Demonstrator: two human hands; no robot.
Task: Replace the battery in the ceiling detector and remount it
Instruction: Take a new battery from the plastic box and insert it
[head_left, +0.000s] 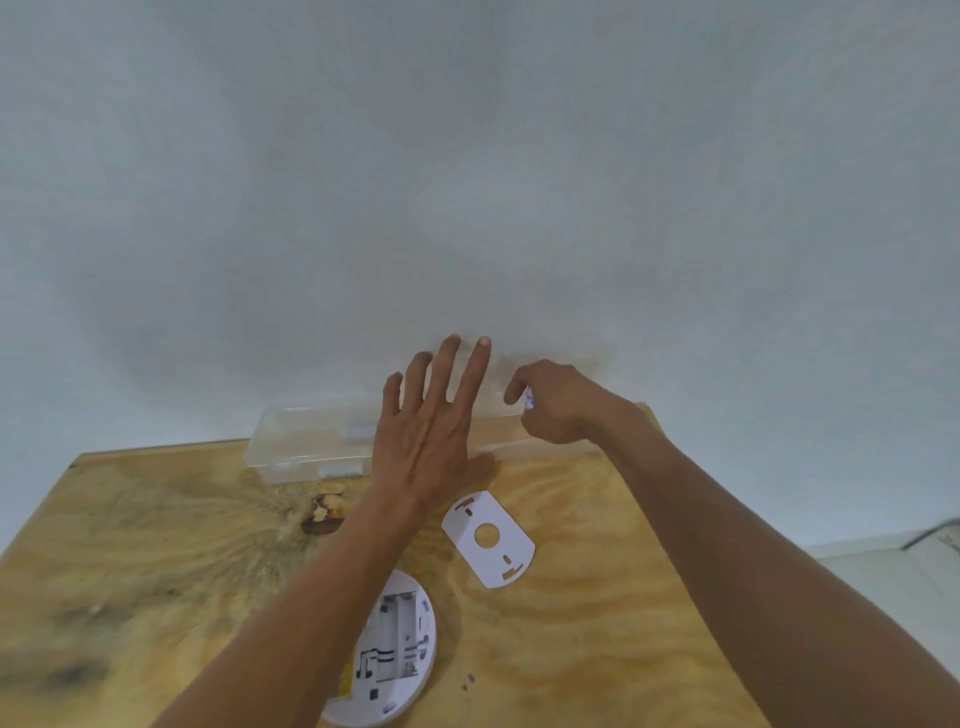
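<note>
The round white detector (397, 649) lies face down near the table's front, its battery bay open and empty, partly hidden by my left forearm. Its white mounting plate (489, 538) lies apart, to the right of it. My left hand (431, 431) is spread flat, fingers apart, over a clear plastic box (301, 441) at the back edge. My right hand (553, 402) hovers at the box's right end, fingers curled around a small whitish object (529, 399) that looks like a battery.
The wooden table (156, 545) has a dark knot (322, 514) near its middle. A plain white wall stands right behind the box. The table's right edge drops off to a pale floor (893, 571).
</note>
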